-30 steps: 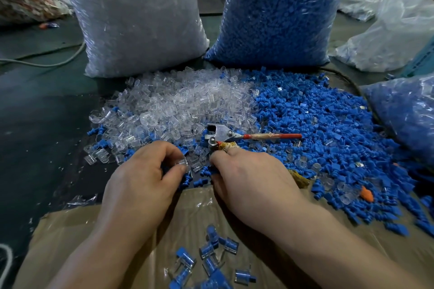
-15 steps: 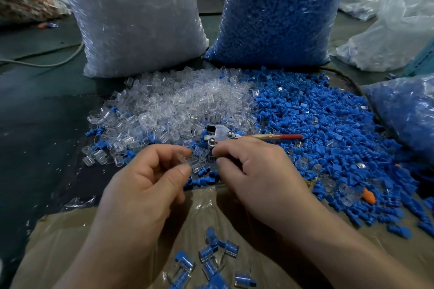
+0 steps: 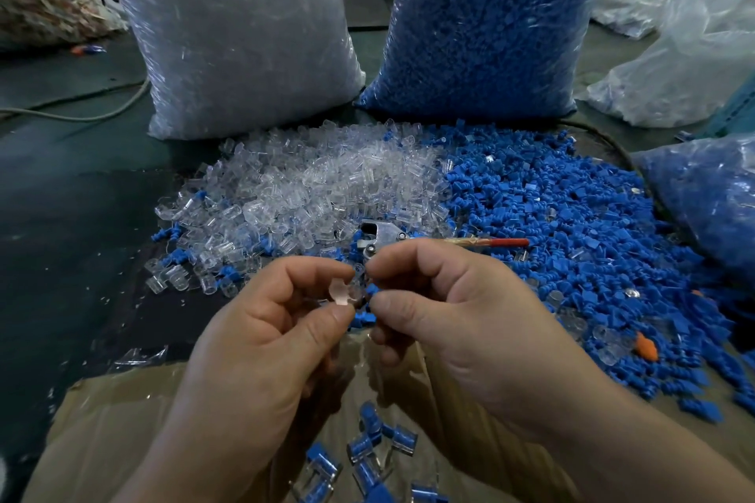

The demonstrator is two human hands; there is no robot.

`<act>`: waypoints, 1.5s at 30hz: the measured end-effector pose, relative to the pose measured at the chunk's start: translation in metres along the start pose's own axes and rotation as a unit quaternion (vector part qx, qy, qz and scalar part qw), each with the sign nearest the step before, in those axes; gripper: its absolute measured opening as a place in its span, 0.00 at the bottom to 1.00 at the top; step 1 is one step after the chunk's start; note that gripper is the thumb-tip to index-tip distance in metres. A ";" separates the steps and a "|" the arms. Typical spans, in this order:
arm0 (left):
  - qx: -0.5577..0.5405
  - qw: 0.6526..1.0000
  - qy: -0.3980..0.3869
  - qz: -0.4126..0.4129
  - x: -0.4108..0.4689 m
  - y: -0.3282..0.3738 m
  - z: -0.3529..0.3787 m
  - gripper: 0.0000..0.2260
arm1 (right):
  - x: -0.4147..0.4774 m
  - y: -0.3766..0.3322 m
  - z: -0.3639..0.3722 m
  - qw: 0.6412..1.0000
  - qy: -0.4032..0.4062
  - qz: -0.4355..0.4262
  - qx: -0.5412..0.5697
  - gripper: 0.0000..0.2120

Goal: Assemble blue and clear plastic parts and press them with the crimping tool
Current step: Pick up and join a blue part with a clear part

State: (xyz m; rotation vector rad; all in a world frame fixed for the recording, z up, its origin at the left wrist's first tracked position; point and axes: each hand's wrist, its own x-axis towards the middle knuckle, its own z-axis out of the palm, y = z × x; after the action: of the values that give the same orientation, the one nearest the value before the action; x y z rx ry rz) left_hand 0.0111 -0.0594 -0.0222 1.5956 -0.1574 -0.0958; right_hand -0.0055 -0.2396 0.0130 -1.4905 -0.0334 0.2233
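Hands lifted off the parts pile (image 3: pixel 310 192).
Left hand (image 3: pixel 261 331) pinches one clear part (image 3: pixel 341 292); right hand (image 3: pixel 461 319) curled, contents indiscernible; one crimping tool (image 3: pixel 380 235) behind.

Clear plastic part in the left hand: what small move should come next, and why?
Probably close the gap and mate the parts: the left hand pinches the clear plastic part, the right hand's pinched fingertips sit right beside it, their contents hidden, and the crimping tool lies unheld beyond them.
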 end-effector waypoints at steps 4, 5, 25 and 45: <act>0.014 1.000 -0.012 -0.002 -0.002 0.001 0.002 0.17 | -0.002 0.000 0.001 0.961 0.026 -0.043 -0.271 0.03; 0.008 1.000 -0.016 -0.003 -0.001 0.001 0.002 0.15 | -0.001 0.001 0.001 0.942 0.026 -0.062 -0.330 0.03; -0.014 1.000 -0.015 -0.023 -0.001 0.009 0.000 0.15 | -0.003 0.006 -0.003 0.962 0.046 -0.116 -0.242 0.05; 0.019 0.999 -0.009 -0.031 -0.003 0.007 0.003 0.11 | -0.007 -0.002 0.010 0.803 -0.037 -0.189 -0.564 0.10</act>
State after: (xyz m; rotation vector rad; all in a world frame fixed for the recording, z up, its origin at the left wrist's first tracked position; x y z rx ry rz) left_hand 0.0075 -0.0623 -0.0154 1.6390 -0.1251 -0.1564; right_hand -0.0142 -0.2308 0.0167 -2.6182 -0.6189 -0.1111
